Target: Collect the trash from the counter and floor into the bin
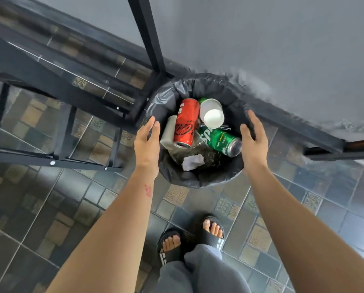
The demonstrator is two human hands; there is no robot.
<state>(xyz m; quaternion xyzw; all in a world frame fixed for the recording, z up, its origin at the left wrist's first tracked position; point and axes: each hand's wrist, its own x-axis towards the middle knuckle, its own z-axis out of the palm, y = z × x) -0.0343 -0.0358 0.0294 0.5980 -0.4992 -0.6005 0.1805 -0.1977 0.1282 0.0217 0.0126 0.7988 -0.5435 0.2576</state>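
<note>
A round bin (pixel 198 180) lined with a black bag stands on the tiled floor below me. Inside lie a red soda can (pixel 186 122), a green soda can (pixel 221 140), a white paper cup (pixel 211 114), a pale roll-shaped item (pixel 168 133) and a crumpled white paper (pixel 192 161). My left hand (pixel 147 140) hovers at the bin's left rim, fingers apart, holding nothing. At the right rim, my right hand (pixel 254 138) is also open and empty.
A black metal frame (pixel 56 89) of a counter or rack stands to the left, one leg (pixel 149 34) rising beside the bin. A grey wall (pixel 282 49) runs behind it. My sandalled feet (pixel 192 235) stand on patterned floor tiles just before the bin.
</note>
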